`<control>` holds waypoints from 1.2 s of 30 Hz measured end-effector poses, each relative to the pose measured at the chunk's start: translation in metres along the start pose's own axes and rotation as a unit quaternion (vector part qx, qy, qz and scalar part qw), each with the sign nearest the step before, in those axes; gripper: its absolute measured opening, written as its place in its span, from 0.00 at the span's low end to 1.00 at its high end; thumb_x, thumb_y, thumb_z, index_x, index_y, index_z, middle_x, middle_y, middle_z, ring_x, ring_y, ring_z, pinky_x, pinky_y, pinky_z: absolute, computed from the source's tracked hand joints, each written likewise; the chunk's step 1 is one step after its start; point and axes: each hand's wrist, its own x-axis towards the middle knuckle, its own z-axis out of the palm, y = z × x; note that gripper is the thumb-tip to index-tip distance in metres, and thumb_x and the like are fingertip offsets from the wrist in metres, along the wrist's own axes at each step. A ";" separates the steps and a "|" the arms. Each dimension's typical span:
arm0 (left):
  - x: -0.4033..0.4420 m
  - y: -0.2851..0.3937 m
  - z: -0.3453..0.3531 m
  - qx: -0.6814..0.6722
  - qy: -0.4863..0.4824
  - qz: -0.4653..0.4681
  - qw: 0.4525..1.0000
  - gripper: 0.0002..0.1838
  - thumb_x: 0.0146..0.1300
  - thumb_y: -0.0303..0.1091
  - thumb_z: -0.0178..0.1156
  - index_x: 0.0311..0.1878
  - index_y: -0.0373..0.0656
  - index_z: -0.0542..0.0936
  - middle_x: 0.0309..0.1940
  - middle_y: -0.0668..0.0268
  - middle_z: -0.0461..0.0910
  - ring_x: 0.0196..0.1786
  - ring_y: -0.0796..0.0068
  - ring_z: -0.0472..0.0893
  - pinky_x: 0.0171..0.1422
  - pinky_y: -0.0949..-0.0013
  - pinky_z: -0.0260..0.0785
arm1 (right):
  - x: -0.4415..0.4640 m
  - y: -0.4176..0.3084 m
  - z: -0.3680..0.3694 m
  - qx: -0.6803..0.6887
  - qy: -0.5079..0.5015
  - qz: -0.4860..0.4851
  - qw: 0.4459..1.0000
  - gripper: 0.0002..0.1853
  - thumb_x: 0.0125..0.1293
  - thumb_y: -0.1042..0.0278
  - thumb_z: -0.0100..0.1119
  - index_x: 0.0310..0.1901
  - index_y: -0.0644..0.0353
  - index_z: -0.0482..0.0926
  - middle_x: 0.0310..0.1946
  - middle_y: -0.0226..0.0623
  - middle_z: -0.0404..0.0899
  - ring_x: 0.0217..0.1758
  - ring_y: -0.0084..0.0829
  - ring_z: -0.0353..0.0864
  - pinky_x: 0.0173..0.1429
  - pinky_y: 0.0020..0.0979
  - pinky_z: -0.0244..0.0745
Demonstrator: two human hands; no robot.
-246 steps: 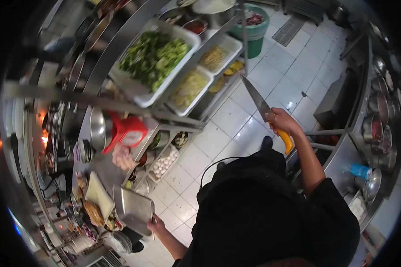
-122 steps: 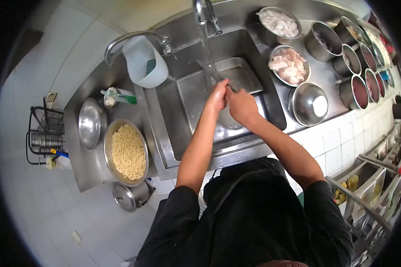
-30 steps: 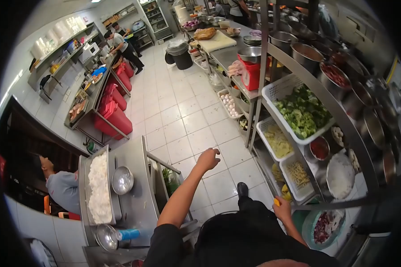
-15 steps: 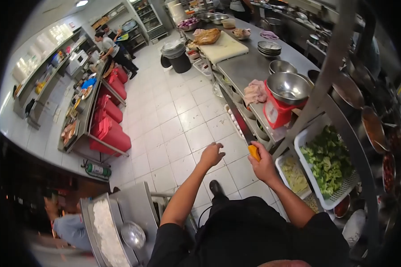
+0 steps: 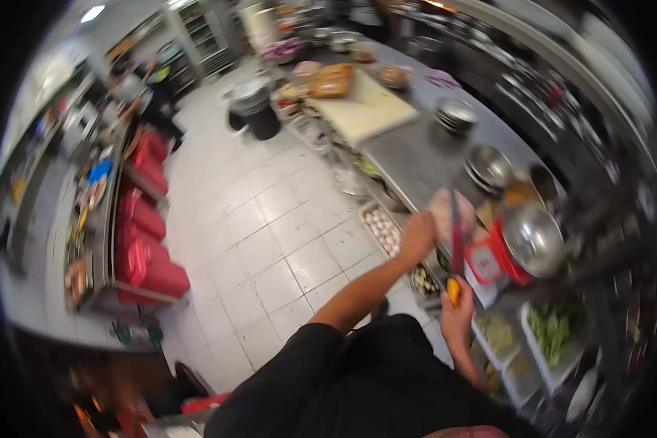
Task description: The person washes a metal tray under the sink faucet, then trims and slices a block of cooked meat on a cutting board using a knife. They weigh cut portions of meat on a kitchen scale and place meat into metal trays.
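My right hand is closed around the yellow handle of a long knife, its blade pointing up and away from me, in front of a pink cloth. At the left edge of that cloth is my left hand; its fingers are smeared by motion, and whether they grip the cloth I cannot tell. The cloth lies at the edge of the steel worktable. Just right of the knife stands a red scale, with a steel bowl on or against it.
A white cutting board carries a large piece of browned food. Stacked bowls stand farther right. Below the table edge sits a tray of eggs. Greens fill a white basket. Red bins line the left counter, where people work.
The view has turned, and I am nearer the worktable. My left hand has moved from over the floor to the cloth. The knife stays in my right hand, its blade now before the cloth.
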 end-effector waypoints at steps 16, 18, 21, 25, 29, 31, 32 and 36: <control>0.127 -0.060 -0.019 -0.464 -0.152 0.001 0.873 0.11 0.48 0.32 0.60 0.35 0.38 0.76 0.32 0.52 0.77 0.38 0.48 0.78 0.43 0.53 0.70 | 0.181 0.144 0.110 -0.258 0.154 -0.132 0.944 0.22 0.58 0.83 0.62 0.56 0.69 0.72 0.51 0.46 0.76 0.55 0.43 0.77 0.60 0.36 0.73; 0.123 -0.048 -0.015 -0.489 -0.179 0.037 0.853 0.11 0.48 0.32 0.60 0.36 0.39 0.77 0.32 0.52 0.78 0.37 0.47 0.78 0.42 0.52 0.70 | 0.173 0.132 0.129 -0.167 0.130 -0.029 0.977 0.19 0.59 0.82 0.60 0.54 0.68 0.73 0.51 0.43 0.76 0.53 0.39 0.78 0.56 0.36 0.76; 0.115 -0.039 0.016 -0.483 -0.177 0.192 0.836 0.08 0.53 0.32 0.58 0.35 0.39 0.78 0.33 0.49 0.79 0.36 0.47 0.77 0.41 0.51 0.69 | 0.179 0.200 0.130 -0.029 0.191 0.035 0.981 0.20 0.77 0.57 0.38 0.62 0.58 0.69 0.54 0.32 0.70 0.62 0.29 0.68 0.65 0.29 0.66; 0.132 -0.050 0.008 -0.465 -0.313 0.193 0.806 0.09 0.43 0.31 0.64 0.30 0.38 0.81 0.31 0.52 0.79 0.37 0.47 0.79 0.44 0.53 0.72 | 0.154 0.065 0.170 -0.349 0.226 -0.027 0.909 0.18 0.65 0.71 0.53 0.57 0.63 0.73 0.47 0.46 0.77 0.52 0.45 0.79 0.56 0.40 0.73; 0.145 -0.046 0.026 -0.416 -0.373 0.256 0.789 0.07 0.46 0.26 0.64 0.32 0.38 0.83 0.33 0.52 0.81 0.39 0.49 0.81 0.47 0.55 0.74 | 0.158 0.034 0.194 -0.416 0.253 0.179 0.855 0.19 0.56 0.80 0.60 0.52 0.62 0.74 0.39 0.50 0.75 0.41 0.56 0.77 0.42 0.50 0.74; 0.144 -0.048 0.032 -0.426 -0.383 0.270 0.774 0.07 0.46 0.25 0.63 0.31 0.38 0.84 0.33 0.52 0.82 0.40 0.50 0.81 0.48 0.56 0.75 | 0.161 0.026 0.203 -0.414 0.275 0.203 0.844 0.20 0.57 0.80 0.60 0.53 0.61 0.74 0.39 0.50 0.75 0.41 0.55 0.78 0.43 0.50 0.74; 0.142 -0.049 0.033 -0.420 -0.361 0.272 0.787 0.07 0.46 0.24 0.63 0.31 0.38 0.84 0.34 0.53 0.82 0.40 0.50 0.82 0.48 0.56 0.75 | 0.157 0.021 0.208 -0.403 0.281 0.205 0.846 0.21 0.57 0.80 0.60 0.55 0.60 0.74 0.39 0.50 0.75 0.41 0.54 0.78 0.43 0.49 0.74; 0.154 -0.050 0.026 -0.405 -0.336 0.269 0.806 0.06 0.46 0.22 0.62 0.30 0.38 0.84 0.35 0.55 0.82 0.43 0.52 0.82 0.50 0.58 0.74 | 0.132 -0.002 0.228 -0.398 0.286 0.258 0.833 0.24 0.59 0.79 0.59 0.59 0.55 0.74 0.40 0.49 0.76 0.41 0.52 0.79 0.44 0.47 0.75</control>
